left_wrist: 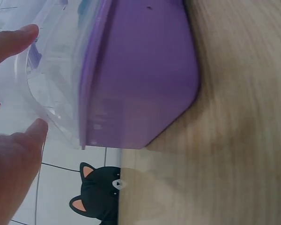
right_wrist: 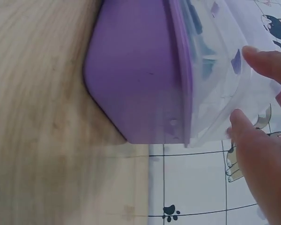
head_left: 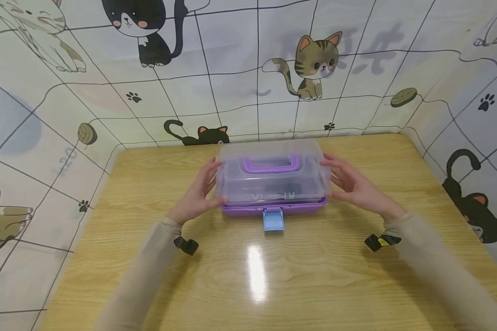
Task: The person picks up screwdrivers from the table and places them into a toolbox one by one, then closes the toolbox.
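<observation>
A purple storage box [head_left: 244, 212] with a clear hinged lid [head_left: 240, 184] sits on the table; a purple handle [head_left: 271, 168] is set in the lid's top. From the front rim the light blue latch [head_left: 273, 220] hangs unfastened. My left hand [head_left: 196, 195] spans the lid's left end, thumb toward the front and fingers farther back, fingertips right at the clear plastic. At the opposite end my right hand [head_left: 358, 186] does likewise, with spread fingers at the lid's side. Both wrist views show the purple base [left_wrist: 140, 75] below the fingers. Contents under the lid look dim and blurred.
The wooden table [head_left: 314, 276] reaches out in front of the box and to both sides. Behind and beside it rise walls covered in a cat-print sheet [head_left: 240, 101]. Small black devices are strapped at both wrists.
</observation>
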`<state>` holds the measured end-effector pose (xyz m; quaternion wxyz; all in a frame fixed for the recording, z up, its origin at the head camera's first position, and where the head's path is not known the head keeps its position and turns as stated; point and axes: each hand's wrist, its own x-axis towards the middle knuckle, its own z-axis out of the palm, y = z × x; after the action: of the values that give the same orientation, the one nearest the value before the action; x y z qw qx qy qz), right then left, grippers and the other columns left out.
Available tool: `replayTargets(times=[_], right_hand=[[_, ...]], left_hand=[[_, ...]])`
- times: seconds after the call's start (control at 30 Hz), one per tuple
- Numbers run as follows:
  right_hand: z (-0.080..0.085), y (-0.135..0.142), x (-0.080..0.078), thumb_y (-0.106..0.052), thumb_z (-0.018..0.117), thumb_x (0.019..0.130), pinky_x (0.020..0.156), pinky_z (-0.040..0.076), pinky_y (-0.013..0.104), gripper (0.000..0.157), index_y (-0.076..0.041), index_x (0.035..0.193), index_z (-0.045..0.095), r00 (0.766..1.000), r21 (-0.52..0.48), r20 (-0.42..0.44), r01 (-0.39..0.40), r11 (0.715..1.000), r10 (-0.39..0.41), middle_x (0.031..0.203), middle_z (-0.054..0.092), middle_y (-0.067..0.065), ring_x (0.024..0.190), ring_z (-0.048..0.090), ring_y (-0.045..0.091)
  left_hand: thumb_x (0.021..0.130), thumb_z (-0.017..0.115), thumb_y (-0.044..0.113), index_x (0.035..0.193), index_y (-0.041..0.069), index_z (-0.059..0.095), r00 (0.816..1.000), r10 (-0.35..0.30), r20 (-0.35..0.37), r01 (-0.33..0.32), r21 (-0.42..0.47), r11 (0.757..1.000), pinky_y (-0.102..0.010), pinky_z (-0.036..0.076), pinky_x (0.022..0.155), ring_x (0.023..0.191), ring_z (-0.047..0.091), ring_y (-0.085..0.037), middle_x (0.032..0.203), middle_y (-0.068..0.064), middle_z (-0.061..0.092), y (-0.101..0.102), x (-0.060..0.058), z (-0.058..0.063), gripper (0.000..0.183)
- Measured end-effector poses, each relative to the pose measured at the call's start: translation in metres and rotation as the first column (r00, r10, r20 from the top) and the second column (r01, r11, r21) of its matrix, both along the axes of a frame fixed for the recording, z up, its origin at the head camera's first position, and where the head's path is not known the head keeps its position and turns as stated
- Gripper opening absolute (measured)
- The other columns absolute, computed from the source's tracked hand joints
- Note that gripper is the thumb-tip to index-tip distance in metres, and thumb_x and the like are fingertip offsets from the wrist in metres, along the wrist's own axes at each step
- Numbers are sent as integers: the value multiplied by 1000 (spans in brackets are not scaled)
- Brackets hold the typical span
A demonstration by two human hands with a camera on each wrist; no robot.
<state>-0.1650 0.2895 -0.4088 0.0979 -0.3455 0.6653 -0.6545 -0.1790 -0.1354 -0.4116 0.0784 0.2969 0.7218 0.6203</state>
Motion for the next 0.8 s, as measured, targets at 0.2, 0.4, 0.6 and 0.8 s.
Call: replayTargets(times=[0.2,0.4,0.6,0.8], right_hand=[[-13,-1,5,25,58,82,108,28,23,97,-4,155,1,996,39,83,14,999,-17,158,-5,23,145,8,25],[-17,-3,9,18,62,84,108,27,20,93,-1,154,4,994,134,43,94,987,-101,158,2,23,144,13,26],[-15,-7,14,7,67,87,105,28,16,95,-13,156,6,978,293,-32,205,934,-205,160,4,14,141,17,39],[-17,-12,18,2,73,84,106,29,20,103,-24,157,4,966,348,-35,252,903,-256,161,0,3,143,14,34]], left_hand=[[75,73,-18,156,13,-1,994,19,108,-19,-4,1000,-30,18,113,145,8,-21,161,-7,0,-1,4,-15,114],[74,74,-17,154,3,0,996,48,79,-46,-31,998,-30,17,114,145,11,-21,161,-8,2,3,6,-19,111],[85,69,-6,155,5,3,996,77,40,-71,-135,988,-38,14,115,145,6,-24,160,-11,0,6,14,-10,96],[93,61,-2,154,3,-1,997,61,38,-54,-169,984,-45,20,113,145,2,-25,160,-12,-5,11,21,-3,87]])
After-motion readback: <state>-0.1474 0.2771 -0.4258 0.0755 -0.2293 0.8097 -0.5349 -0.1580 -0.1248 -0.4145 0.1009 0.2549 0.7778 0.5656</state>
